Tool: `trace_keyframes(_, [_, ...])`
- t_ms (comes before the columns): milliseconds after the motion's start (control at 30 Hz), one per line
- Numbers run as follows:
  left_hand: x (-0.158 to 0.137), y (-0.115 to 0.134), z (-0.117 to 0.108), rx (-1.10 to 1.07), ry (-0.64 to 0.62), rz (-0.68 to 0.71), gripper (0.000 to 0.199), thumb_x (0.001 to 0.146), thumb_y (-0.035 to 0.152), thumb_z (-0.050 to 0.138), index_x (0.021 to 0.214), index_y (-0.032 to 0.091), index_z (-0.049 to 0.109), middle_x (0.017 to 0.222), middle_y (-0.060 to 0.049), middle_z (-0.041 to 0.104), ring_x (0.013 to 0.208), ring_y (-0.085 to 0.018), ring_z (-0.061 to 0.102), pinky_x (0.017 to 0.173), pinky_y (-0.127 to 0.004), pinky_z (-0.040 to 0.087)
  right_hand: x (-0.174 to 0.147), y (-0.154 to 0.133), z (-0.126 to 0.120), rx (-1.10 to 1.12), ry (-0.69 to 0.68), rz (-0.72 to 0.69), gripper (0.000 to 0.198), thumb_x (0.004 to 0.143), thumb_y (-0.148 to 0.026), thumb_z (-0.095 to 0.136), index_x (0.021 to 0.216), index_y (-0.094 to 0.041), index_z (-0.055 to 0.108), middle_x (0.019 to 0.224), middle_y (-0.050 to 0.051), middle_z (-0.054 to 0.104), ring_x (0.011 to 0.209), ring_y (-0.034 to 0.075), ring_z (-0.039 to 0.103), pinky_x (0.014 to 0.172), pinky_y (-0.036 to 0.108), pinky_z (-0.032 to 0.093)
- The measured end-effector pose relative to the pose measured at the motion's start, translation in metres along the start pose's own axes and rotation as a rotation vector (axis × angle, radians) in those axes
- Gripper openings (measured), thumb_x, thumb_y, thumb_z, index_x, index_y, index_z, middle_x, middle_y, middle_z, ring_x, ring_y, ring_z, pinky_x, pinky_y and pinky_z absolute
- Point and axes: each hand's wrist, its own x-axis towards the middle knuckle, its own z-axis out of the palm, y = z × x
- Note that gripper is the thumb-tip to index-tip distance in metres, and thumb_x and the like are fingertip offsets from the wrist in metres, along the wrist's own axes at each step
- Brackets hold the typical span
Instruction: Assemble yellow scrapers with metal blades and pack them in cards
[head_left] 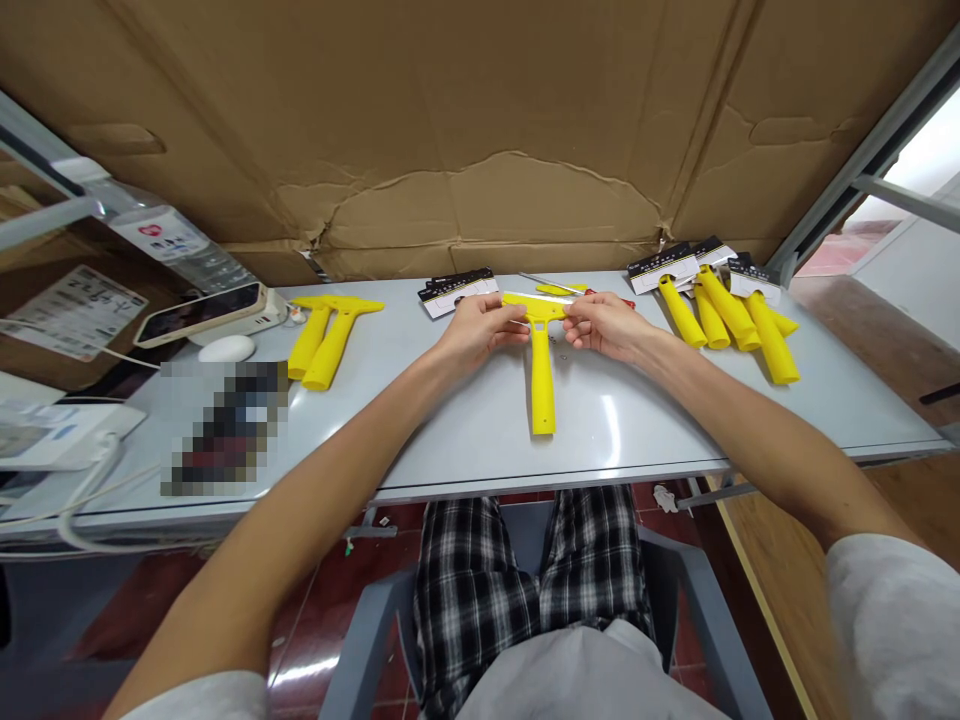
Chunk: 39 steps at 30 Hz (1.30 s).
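Observation:
My left hand (480,330) and my right hand (606,326) are closed on the two ends of the head of a yellow T-shaped scraper (541,375). Its hollow handle points toward me, and a thin whitish strip runs along the far edge of the head. A screwdriver (553,285) lies just beyond, its red handle partly hidden behind my right hand. Past the screwdriver rests a flat yellow piece (561,290). Small loose bits, too tiny to name, lie on the table (465,440) beside the handle.
Two yellow scrapers (337,335) lie at left. Several more with black-and-white cards (739,310) are piled at right; other cards (456,292) lie behind my left hand. A phone (199,315), a white mouse (226,349), a water bottle (169,235) and cables crowd the left end. Cardboard (480,130) stands behind.

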Motion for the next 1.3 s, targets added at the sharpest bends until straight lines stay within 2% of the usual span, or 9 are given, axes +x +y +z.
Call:
trace_keyframes(100, [-0.006,-0.004,0.011,-0.048,-0.038,-0.051,0.021,0.085,0.023,0.085,0.103,0.012,0.079,0.099,-0.011,0.083,0.082,-0.018,0.079,0.076,-0.029,0.065,-0.002,0.001,0.003,-0.002,0.013,-0.014,0.005,0.100,-0.016,0.062,0.096,-0.013,0.060,0.078,0.006,0.068,0.060,0.009,0.065,0.054,0.022,0.054])
trace_keyframes(200, [-0.012,-0.007,0.023,-0.114,-0.015,-0.123,0.012,0.092,0.023,0.075,0.096,0.012,0.077,0.090,-0.010,0.081,0.082,-0.019,0.078,0.080,-0.034,0.066,-0.003,0.002,0.005,0.000,0.024,-0.019,0.004,0.099,-0.014,0.061,0.096,-0.013,0.058,0.078,0.006,0.069,0.060,0.010,0.065,0.055,0.023,0.055])
trace_keyframes(333, [-0.017,-0.007,0.032,-0.116,0.017,-0.116,0.008,0.094,0.018,0.070,0.095,0.012,0.075,0.086,-0.010,0.081,0.080,-0.020,0.078,0.080,-0.035,0.065,-0.004,0.003,0.009,0.012,0.035,0.011,0.003,0.099,-0.013,0.056,0.099,-0.014,0.059,0.077,0.005,0.068,0.059,0.010,0.065,0.056,0.024,0.056])
trace_keyframes(500, [-0.019,-0.005,0.035,-0.107,0.019,-0.113,0.009,0.093,0.014,0.067,0.088,0.011,0.075,0.085,-0.012,0.082,0.075,-0.018,0.077,0.078,-0.032,0.063,-0.007,0.002,0.013,0.040,0.000,0.069,0.009,0.101,-0.017,0.056,0.105,-0.011,0.062,0.078,0.008,0.071,0.058,0.012,0.067,0.053,0.023,0.055])
trace_keyframes(633, [-0.020,-0.005,0.036,-0.098,0.013,-0.084,0.009,0.091,0.014,0.066,0.087,0.011,0.073,0.084,-0.011,0.081,0.072,-0.016,0.075,0.076,-0.030,0.062,-0.008,0.002,0.013,0.030,-0.030,0.041,0.008,0.102,-0.016,0.056,0.103,-0.010,0.062,0.079,0.009,0.072,0.058,0.010,0.066,0.053,0.021,0.054])
trace_keyframes(867, [-0.021,-0.003,0.038,-0.147,0.011,-0.136,0.011,0.092,0.012,0.064,0.099,0.013,0.072,0.089,-0.011,0.080,0.075,-0.020,0.077,0.075,-0.036,0.067,-0.004,0.006,0.012,0.019,-0.032,0.024,0.009,0.104,-0.014,0.056,0.100,-0.009,0.061,0.085,0.012,0.075,0.059,0.009,0.067,0.055,0.020,0.055])
trace_keyframes(1033, [-0.022,-0.002,0.039,-0.128,0.015,-0.169,0.009,0.095,0.013,0.063,0.098,0.012,0.072,0.087,-0.010,0.078,0.072,-0.020,0.076,0.071,-0.035,0.067,-0.004,0.006,0.012,0.026,-0.020,0.010,0.010,0.103,-0.014,0.057,0.098,-0.008,0.063,0.083,0.010,0.073,0.058,0.009,0.066,0.054,0.019,0.055])
trace_keyframes(1200, [-0.015,0.004,0.026,-0.080,-0.056,-0.140,0.011,0.095,0.022,0.069,0.100,0.013,0.072,0.098,-0.012,0.080,0.076,-0.019,0.076,0.074,-0.034,0.067,-0.005,0.001,0.010,0.027,-0.022,-0.012,0.008,0.103,-0.013,0.056,0.097,-0.009,0.060,0.077,0.005,0.069,0.055,0.007,0.062,0.051,0.019,0.053])
trace_keyframes(1300, [-0.001,0.011,-0.001,0.097,-0.068,-0.101,0.028,0.096,0.042,0.071,0.105,0.015,0.075,0.105,-0.014,0.081,0.073,-0.019,0.074,0.059,-0.030,0.061,-0.002,-0.004,0.002,0.012,0.037,-0.028,0.007,0.102,-0.013,0.056,0.099,-0.009,0.061,0.072,0.003,0.065,0.053,0.007,0.061,0.049,0.018,0.051])
